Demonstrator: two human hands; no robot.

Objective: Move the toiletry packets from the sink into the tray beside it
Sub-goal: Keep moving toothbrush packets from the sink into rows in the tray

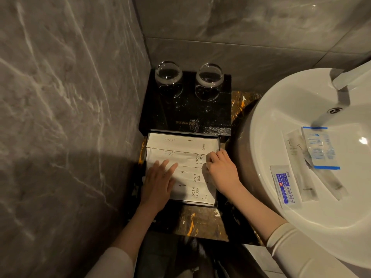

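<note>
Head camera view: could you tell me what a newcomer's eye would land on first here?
Most likely the black tray at centre, lined with pale packets marked TOOTH BRUSH and COMB, with the left hand flat on them and the right hand at their right ends. Next, the white sink on the right, where blue-printed sachets and clear packets lie. Two glasses stand behind the tray.

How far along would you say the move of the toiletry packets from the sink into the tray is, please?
Done: four cream paper packets lie in the black tray. In hand: the left hand lies flat on them; the right hand touches their ends. Left: several clear and blue-printed sachets in the white sink.
</note>
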